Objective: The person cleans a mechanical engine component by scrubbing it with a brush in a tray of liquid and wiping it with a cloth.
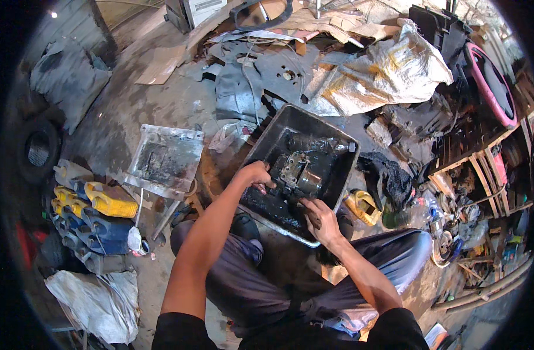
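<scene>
A black rectangular tub point(263, 212) sits between my knees. In it lies an oily metal mechanical part point(293, 172) with a round cylindrical section on its right. My left hand point(259, 175) curls its fingers onto the part's left side. My right hand point(318, 219) is at the part's lower edge, with curled fingers and partly hidden fingertips gripping it. A clear plastic bottle point(319, 143) lies along the tub's far side, beyond the part.
A dirty pale square tray point(162, 160) is left of the tub, beside yellow jugs point(109, 198) and blue containers. A crumpled sack point(389, 70) lies beyond. On the right are a yellow jug point(362, 207), wooden crates point(489, 175) and assorted scrap.
</scene>
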Motion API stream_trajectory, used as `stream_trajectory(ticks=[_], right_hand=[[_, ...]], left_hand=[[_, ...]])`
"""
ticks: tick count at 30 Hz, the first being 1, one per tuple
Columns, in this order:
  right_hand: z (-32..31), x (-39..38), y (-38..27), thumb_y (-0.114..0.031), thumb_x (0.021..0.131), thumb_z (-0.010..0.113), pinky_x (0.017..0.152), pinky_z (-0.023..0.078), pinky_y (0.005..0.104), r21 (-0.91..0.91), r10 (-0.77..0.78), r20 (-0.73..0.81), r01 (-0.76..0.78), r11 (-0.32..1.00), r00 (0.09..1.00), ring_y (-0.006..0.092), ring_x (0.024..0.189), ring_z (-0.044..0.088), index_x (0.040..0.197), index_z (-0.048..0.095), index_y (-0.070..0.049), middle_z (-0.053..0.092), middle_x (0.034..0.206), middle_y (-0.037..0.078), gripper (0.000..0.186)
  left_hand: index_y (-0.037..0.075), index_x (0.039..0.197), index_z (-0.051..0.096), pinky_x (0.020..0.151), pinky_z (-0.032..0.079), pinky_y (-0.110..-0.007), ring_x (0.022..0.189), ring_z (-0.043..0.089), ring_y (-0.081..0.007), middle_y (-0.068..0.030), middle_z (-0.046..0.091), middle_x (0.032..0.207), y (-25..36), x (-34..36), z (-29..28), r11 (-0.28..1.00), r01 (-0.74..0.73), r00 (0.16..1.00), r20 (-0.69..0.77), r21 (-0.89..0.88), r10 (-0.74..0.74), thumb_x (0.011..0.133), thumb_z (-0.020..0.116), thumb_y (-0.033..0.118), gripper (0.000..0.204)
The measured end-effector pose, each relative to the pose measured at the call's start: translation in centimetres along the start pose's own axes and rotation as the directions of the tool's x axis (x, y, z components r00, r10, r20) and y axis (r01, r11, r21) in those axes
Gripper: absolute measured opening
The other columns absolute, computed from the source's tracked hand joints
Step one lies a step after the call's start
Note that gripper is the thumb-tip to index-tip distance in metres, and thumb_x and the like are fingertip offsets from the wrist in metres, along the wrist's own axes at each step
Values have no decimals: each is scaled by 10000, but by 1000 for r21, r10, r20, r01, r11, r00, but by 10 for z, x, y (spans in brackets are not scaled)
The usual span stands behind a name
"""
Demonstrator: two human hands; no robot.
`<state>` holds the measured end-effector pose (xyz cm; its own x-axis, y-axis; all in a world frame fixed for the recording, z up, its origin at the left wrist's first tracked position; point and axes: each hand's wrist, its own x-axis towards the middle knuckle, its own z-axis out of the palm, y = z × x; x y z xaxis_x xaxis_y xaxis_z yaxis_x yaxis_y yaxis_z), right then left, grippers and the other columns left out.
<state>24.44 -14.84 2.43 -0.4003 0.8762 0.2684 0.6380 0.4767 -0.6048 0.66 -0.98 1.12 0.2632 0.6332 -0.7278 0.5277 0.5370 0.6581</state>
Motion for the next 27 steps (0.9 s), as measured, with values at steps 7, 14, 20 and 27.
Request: stream_trajectory(ticks=[7, 14, 20, 27], right_hand=[[-22, 18, -7, 81, 716, 635, 747, 521, 400, 42, 66, -164, -60, 997, 984, 342, 894, 601, 1155, 596, -52, 586, 999, 146, 460], [-38, 39, 23, -16, 848, 625, 702, 506, 338, 157, 172, -354, -123, 980, 919, 291, 786, 630, 1112, 621, -34, 593, 905, 147, 264], [-45, 30, 68, -23, 828, 652, 811, 517, 355, 175, 339, -437, -290, 941, 833, 292, 946, 667, 1085, 640, 9, 675, 994, 189, 259], [-38, 26, 67, -72, 833, 659, 826, 507, 353, 286, 444, -407, -350, 892, 799, 273, 956, 668, 1072, 657, 7, 682, 1035, 177, 252]], left_hand=[[-57, 1301, 404, 644, 626, -362, 830, 644, -263, -164, 584, 1128, -5, 3, 17, 960, 21, 997, 74, -280, -1, 723, 740, -16, 670], [-29, 1241, 420, 694, 610, -388, 821, 670, -252, -182, 572, 1045, 11, 13, 24, 998, -18, 996, 86, -56, 23, 810, 613, -57, 473], [-55, 1206, 411, 722, 593, -356, 824, 695, -294, -214, 635, 938, 51, -1, 68, 928, -229, 971, 3, -292, 241, 908, 591, 49, 363], [-28, 1110, 535, 621, 536, -332, 716, 660, -234, -189, 661, 914, 75, -6, 76, 911, -317, 909, -188, 263, 371, 902, 609, 131, 271]])
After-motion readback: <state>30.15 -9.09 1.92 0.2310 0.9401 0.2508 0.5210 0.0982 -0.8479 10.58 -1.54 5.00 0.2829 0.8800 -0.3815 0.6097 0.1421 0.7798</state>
